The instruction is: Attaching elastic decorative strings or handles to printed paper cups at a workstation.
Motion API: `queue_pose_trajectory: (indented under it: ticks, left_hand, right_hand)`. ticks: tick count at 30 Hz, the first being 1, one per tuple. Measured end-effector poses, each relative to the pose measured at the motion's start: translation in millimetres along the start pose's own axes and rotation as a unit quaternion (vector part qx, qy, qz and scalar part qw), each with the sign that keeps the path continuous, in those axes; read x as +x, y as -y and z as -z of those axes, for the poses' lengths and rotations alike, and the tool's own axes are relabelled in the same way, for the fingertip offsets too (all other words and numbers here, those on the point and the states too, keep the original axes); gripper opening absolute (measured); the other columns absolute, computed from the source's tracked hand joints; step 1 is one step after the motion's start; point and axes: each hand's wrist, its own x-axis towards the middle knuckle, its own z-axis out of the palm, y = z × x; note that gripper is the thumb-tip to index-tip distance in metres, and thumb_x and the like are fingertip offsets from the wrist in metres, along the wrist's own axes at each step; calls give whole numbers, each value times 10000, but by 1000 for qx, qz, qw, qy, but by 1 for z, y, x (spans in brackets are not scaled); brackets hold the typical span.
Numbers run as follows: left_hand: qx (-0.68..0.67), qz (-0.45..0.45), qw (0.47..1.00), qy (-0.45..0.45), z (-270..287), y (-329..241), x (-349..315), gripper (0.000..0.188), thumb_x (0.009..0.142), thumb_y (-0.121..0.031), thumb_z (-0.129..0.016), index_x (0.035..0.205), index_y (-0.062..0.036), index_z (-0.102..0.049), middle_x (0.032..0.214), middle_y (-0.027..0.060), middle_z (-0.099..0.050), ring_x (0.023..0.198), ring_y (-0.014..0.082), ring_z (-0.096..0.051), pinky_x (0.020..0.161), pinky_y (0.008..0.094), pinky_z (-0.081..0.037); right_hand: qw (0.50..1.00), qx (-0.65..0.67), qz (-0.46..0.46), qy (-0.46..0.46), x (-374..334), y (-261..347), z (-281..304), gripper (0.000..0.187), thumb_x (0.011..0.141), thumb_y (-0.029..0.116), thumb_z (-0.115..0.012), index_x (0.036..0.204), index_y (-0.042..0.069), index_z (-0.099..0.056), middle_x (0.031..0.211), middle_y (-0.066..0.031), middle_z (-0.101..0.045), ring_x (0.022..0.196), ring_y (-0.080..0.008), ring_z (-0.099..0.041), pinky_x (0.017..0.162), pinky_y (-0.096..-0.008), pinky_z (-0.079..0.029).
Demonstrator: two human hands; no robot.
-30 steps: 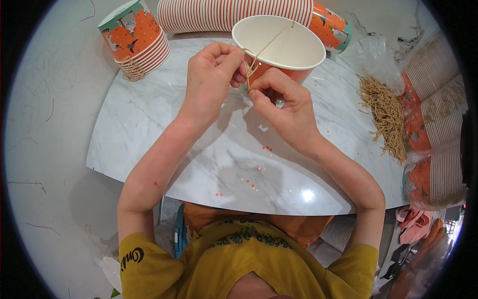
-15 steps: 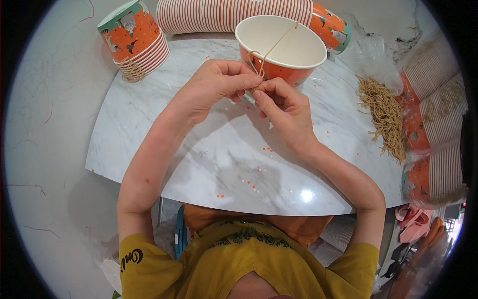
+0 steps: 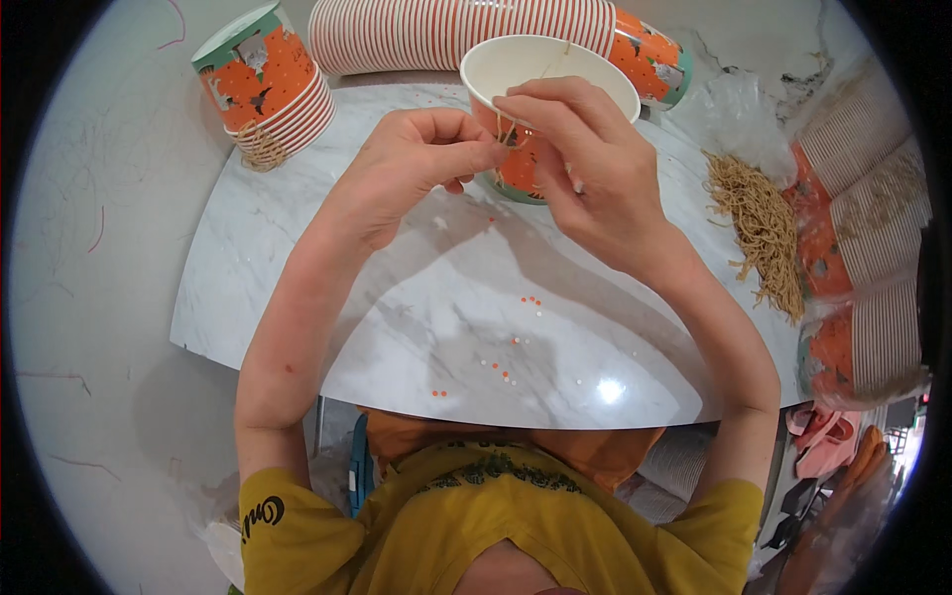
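An orange patterned paper bucket (image 3: 523,167) with a white inside and green base stands at the far middle of the table. Tan twine (image 3: 503,131) runs through its wall near the rim and across the opening. My left hand (image 3: 421,159) pinches the twine between thumb and forefinger at the bucket's left side. My right hand (image 3: 605,164) is raised in front of the bucket, thumb apart from the stretched fingers, hiding part of its wall and rim. The fingertips of my right hand are close to the twine; nothing shows held in them.
A long nested stack of buckets (image 3: 461,38) lies behind. A shorter stack (image 3: 283,114) with twine handles stands far left. A heap of cut twine (image 3: 759,228) lies right, beside clear plastic (image 3: 739,114) and bagged bucket stacks (image 3: 873,213). Small paper dots (image 3: 533,300) dot the marble-patterned table (image 3: 416,327).
My right hand has let go of the twine by the left fingers, opened, and risen to the right over the bucket's front. The bucket has shifted slightly left; my left hand still pinches the twine.
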Motion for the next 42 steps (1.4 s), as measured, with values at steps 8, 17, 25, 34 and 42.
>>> queue_pose_trajectory:
  ticks: [8,17,25,34,42]
  left_hand:
    - [-37,-8,999,16,-8,4,-2,138,870,-176,-715,862,-43,-683,818,-25,-634,760,69,-542,695,245,-432]
    - [258,-284,911,-153,-13,20,8,170,861,-36,-636,1027,-61,-659,985,29,-606,842,140,-590,655,266,-477]
    - [370,-381,830,-169,-23,21,10,381,776,66,-610,1124,-83,-654,1203,52,-581,973,226,-614,763,336,-536]
    - [334,-379,855,-119,-23,34,13,408,778,71,-604,1166,-51,-627,1229,80,-607,1005,255,-634,782,340,-561]
    - [322,-358,863,-155,-29,36,14,373,804,36,-618,1169,-40,-604,1195,95,-582,907,232,-656,712,331,-536]
  right_hand:
    - [995,-90,31,30,-7,-11,-4,221,745,12,-713,944,91,-660,892,-17,-592,817,-208,-609,561,-337,-500]
    - [991,-128,33,-11,5,-26,22,281,693,-57,-623,942,67,-660,937,-29,-628,888,-256,-580,766,-382,-460]
    - [981,13,-19,192,26,-66,20,302,787,-3,-598,1063,62,-703,908,-35,-674,887,-239,-583,765,-374,-450]
    - [950,128,-150,241,36,-59,34,416,725,-24,-482,1098,19,-662,742,-60,-556,700,-192,-526,647,-325,-444]
    - [989,6,-30,147,7,-44,53,420,722,0,-543,1112,106,-655,812,-23,-594,844,-195,-542,820,-354,-370]
